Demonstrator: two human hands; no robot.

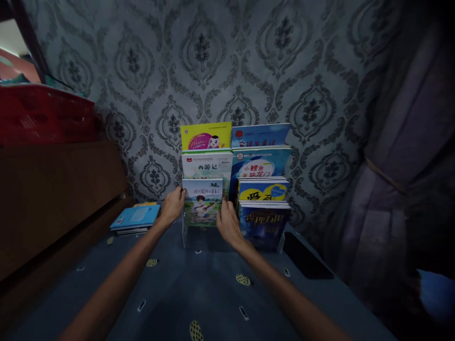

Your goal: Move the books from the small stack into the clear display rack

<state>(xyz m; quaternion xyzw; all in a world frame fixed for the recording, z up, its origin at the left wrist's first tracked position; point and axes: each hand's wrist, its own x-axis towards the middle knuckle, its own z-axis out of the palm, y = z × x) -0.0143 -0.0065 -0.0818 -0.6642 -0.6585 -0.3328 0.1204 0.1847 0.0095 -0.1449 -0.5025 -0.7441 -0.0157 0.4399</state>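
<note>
A clear tiered display stand (192, 239) against the wall holds several children's books in two columns. My left hand (172, 205) grips the left edge of the front-left book (201, 203), whose cover shows a child with a guitar. My right hand (228, 223) is closed on that same book's right edge. Behind it stand a white book (207, 166) and a yellow book (206, 135). The right column has a dark blue book (265, 223) in front, with a yellow-and-blue book (263, 189) behind it.
A small stack of light blue books (135, 218) lies on the blue patterned table cover (199, 293) at the left. A brown wooden cabinet (53, 194) with a red basket (42, 113) stands left. A dark flat item (305, 260) lies right, beside a curtain (401, 156).
</note>
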